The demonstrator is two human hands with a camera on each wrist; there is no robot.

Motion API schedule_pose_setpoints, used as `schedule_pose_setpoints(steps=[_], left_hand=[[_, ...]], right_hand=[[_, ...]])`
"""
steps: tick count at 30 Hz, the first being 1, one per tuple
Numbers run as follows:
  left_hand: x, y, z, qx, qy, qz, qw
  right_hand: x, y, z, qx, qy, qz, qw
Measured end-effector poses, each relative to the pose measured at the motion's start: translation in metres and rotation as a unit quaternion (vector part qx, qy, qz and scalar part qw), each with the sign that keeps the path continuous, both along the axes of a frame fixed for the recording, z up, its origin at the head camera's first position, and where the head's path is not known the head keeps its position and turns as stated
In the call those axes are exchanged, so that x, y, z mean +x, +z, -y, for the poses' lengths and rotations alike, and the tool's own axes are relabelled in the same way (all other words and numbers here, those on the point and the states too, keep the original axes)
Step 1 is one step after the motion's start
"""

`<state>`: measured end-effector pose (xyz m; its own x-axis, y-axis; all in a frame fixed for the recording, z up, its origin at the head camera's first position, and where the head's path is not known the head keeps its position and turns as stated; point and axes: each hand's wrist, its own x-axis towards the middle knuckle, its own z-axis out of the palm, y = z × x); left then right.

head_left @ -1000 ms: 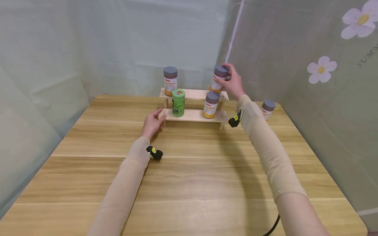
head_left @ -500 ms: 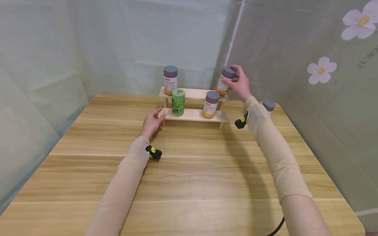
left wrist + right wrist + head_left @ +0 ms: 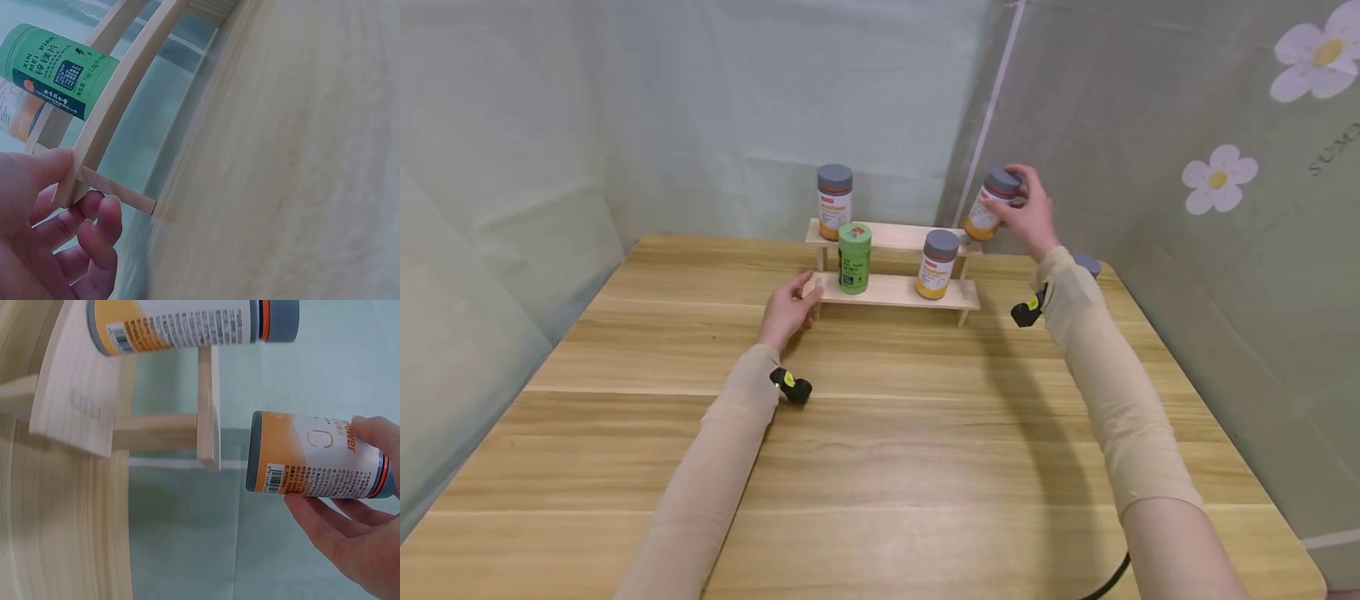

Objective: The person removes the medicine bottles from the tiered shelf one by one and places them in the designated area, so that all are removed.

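Note:
In the head view, my right hand (image 3: 1032, 218) grips a white-and-orange supplement bottle (image 3: 991, 207) with a grey lid, tilted over the right end of a two-tier wooden stand (image 3: 889, 289). The right wrist view shows a gap between that bottle's base (image 3: 255, 452) and the upper shelf. Thumb above and fingers below, my left hand (image 3: 786, 310) pinches the left end of the lower shelf. A green bottle (image 3: 853, 260) stands near it on that tier, with a matching white-and-orange bottle (image 3: 937, 267) to the right. Another such bottle (image 3: 835, 202) is on the upper tier's left.
My right sleeve mostly hides one more grey-lidded bottle (image 3: 1087, 266) at the table's back right. The wood-grain table (image 3: 880, 467) reaches back to a pale cloth backdrop (image 3: 715, 108). A black cable (image 3: 1108, 581) runs beside my right forearm.
My right hand has carried its bottle rightward along the upper tier to the stand's right end. My right sleeve now covers more of the bottle on the table. The left hand stays put.

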<state>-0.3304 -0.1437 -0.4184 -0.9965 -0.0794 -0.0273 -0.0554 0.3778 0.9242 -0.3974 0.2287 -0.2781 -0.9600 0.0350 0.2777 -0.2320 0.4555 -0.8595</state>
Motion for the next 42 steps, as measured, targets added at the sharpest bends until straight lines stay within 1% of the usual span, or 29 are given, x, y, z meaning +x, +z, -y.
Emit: schedule_pose_setpoints(steps=[8, 13, 18, 22, 31, 36, 42], left_hand=[[0.001, 0.001, -0.001, -0.007, 0.0, 0.004, 1.0], [0.001, 0.001, -0.002, -0.011, -0.001, 0.003, 0.9999], [0.002, 0.002, -0.002, -0.015, -0.002, -0.001, 0.9999], [0.002, 0.003, 0.0, -0.016, -0.002, 0.003, 0.9999], [0.002, 0.002, 0.002, -0.015, -0.004, 0.004, 0.9999], [0.002, 0.002, 0.002, -0.02, -0.003, 0.003, 0.9998], [0.001, 0.001, 0.002, -0.013, -0.004, 0.002, 0.9999]], right_hand=[[0.006, -0.003, -0.019, -0.01, -0.015, 0.021, 0.9996], [0.009, -0.006, -0.028, -0.017, -0.024, 0.022, 0.9993], [0.012, -0.009, -0.034, -0.014, -0.028, 0.025, 0.9992], [0.015, -0.012, -0.038, -0.012, -0.032, 0.026, 0.9991], [0.014, -0.022, -0.049, -0.011, -0.042, 0.028, 0.9986], [0.016, -0.028, -0.055, 0.003, -0.047, 0.038, 0.9982], [0.019, -0.033, -0.064, 0.018, -0.057, 0.049, 0.997]])
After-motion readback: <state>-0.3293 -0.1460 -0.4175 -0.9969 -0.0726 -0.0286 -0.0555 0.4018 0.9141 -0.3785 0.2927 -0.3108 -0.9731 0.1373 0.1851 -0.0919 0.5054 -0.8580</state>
